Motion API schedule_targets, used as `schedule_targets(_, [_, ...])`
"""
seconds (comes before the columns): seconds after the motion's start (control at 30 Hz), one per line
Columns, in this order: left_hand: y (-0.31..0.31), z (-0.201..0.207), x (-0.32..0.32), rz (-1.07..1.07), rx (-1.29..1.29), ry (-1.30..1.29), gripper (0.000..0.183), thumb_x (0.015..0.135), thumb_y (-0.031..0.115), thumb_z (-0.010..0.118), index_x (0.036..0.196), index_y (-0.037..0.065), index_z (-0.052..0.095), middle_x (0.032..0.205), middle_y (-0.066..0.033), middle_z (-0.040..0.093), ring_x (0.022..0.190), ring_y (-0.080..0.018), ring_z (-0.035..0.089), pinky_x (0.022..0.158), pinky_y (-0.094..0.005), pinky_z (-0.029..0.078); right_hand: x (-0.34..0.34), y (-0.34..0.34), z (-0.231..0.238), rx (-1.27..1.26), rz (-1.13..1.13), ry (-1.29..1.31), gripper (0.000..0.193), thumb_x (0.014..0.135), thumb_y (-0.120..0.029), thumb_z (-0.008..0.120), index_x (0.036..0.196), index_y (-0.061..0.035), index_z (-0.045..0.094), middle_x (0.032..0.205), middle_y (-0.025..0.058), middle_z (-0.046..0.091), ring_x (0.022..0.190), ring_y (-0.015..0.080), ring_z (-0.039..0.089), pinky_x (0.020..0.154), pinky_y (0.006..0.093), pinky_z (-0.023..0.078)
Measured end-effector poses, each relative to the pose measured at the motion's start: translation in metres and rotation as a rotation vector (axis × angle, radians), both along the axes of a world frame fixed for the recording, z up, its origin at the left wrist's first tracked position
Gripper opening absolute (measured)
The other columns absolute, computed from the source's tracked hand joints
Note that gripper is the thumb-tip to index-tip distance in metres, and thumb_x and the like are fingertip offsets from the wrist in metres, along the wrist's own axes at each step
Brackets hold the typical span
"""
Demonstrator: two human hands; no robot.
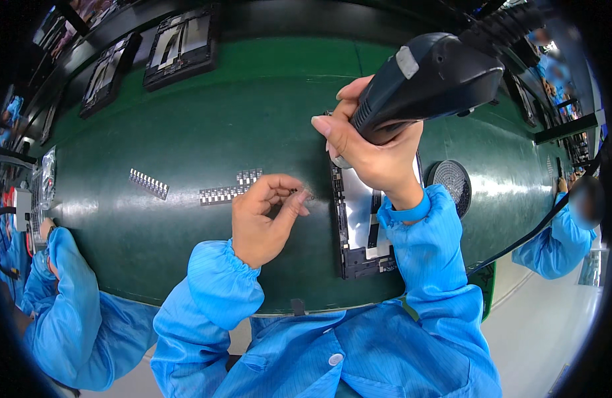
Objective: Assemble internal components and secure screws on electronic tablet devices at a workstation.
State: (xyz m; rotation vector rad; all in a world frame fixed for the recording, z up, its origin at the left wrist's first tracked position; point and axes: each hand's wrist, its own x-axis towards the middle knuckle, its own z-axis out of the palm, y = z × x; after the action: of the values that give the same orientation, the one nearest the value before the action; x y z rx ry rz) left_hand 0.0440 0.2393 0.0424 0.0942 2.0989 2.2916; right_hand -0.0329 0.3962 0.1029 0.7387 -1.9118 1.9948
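Note:
My right hand (pixel 379 152) is wrapped round a black electric screwdriver (pixel 429 79), its thick ribbed cord running off to the upper right. The tool slants down toward the top of an opened flat device (pixel 352 259), which has a black frame and a silver plate inside. My hand hides the tool's tip and that part of the device. Left of the device, my left hand (pixel 263 215) is closed in a pinch over the green table, around something small that I cannot make out. Beside it lie strips with small pale tabs (pixel 216 194).
Another tabbed strip (pixel 149 184) lies farther left. A round dark dish (pixel 452 186) of small parts stands right of the device. Similar opened devices (pixel 181 46) line the far side. Co-workers in blue sit at left (pixel 74 298) and right (pixel 561 239). A black cable (pixel 525 235) crosses the right.

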Motion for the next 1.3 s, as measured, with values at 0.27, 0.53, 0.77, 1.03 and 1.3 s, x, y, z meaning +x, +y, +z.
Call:
schedule_targets(0.27, [0.009,-0.004,0.010,-0.191,-0.285,0.397,0.026,0.074,-0.010,0.057,0.095,0.001,0.067,0.096,-0.0149,0.066,0.079,-0.0240,0.067,0.072,-0.0303,0.054,0.000,0.001,0.003,-0.026,-0.049,-0.079,0.033,0.072,0.009,0.070,0.099,0.0022,0.052,0.059,0.0044,0.058,0.048,0.0094,0.055,0.043,0.0211,0.042])
schedule_targets(0.53, [0.052,0.015,0.056,-0.480,-0.678,0.986,0.030,0.069,0.008,0.070,0.096,-0.004,0.063,0.106,-0.0119,0.063,0.103,-0.0254,0.060,0.089,-0.0388,0.046,0.010,0.048,0.030,-0.157,-0.153,0.108,0.035,0.072,0.004,0.073,0.103,0.0008,0.055,0.062,0.0023,0.060,0.051,0.0070,0.055,0.046,0.0195,0.042])
schedule_targets(0.77, [0.049,-0.018,-0.011,-0.312,-0.837,1.112,0.042,0.070,0.013,0.073,0.107,-0.001,0.059,0.111,-0.0145,0.060,0.103,-0.0287,0.059,0.092,-0.0402,0.044,0.052,0.099,0.010,-0.279,-0.132,-0.068,0.062,0.077,-0.037,0.072,0.117,0.0026,0.044,0.068,0.0074,0.056,0.054,0.0148,0.055,0.049,0.0259,0.045])
schedule_targets(1.03, [0.023,-0.016,-0.197,0.117,-1.338,0.883,0.038,0.072,0.002,0.061,0.109,-0.004,0.055,0.115,-0.0185,0.056,0.109,-0.0358,0.052,0.094,-0.0413,0.042,0.059,0.108,-0.024,-0.251,-0.054,-0.250,0.084,0.076,-0.070,0.053,0.117,0.0033,0.041,0.065,0.0091,0.054,0.052,0.0158,0.056,0.049,0.0289,0.048])
schedule_targets(1.3, [-0.107,0.013,-0.244,0.164,-2.144,0.311,0.049,0.064,0.005,0.067,0.112,0.006,0.055,0.129,-0.0060,0.047,0.122,-0.0248,0.040,0.095,-0.0480,0.034,0.051,0.132,-0.039,-0.287,-0.019,-0.219,0.058,0.086,-0.045,0.058,0.113,0.0052,0.049,0.066,0.0060,0.058,0.055,0.0107,0.056,0.050,0.0247,0.046])
